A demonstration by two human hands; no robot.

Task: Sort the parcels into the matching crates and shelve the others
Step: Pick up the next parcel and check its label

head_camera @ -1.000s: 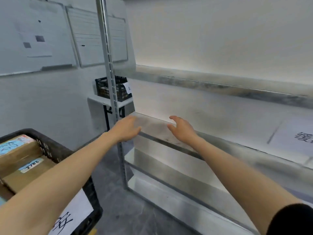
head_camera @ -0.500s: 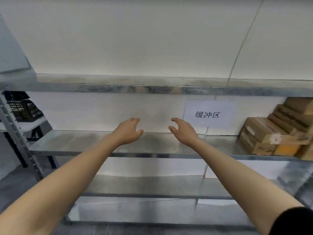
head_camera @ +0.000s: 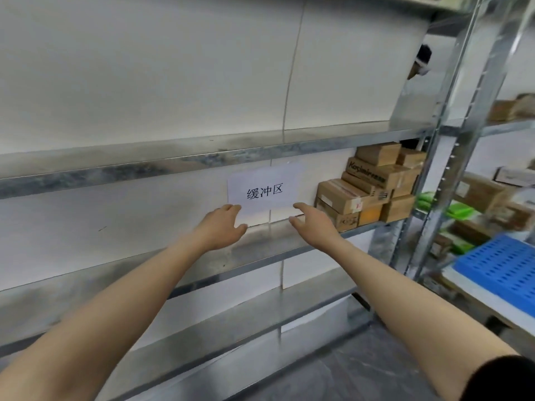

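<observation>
- Both my arms are stretched forward over the galvanized metal shelf, forearms bare, with a dark sleeve at the right shoulder.
- My left hand is palm-in, fingers loosely spread and curled, holding nothing.
- My right hand mirrors it: spread, thumb toward the left hand, also holding nothing. There's a gap between the two hands.
- Both hands hover just below the white paper sign with printed Chinese characters, fixed to the white back panel.
- Parcels: a stack of brown cardboard boxes sits at the right end of the same shelf, just right of my right hand, not touched. Long sides run along the shelf; one is printed "Kasimir".
- The shelf is dull, mottled sheet steel with a folded front lip.
- A blue perforated plastic crate is at far right, on a white surface.
</observation>
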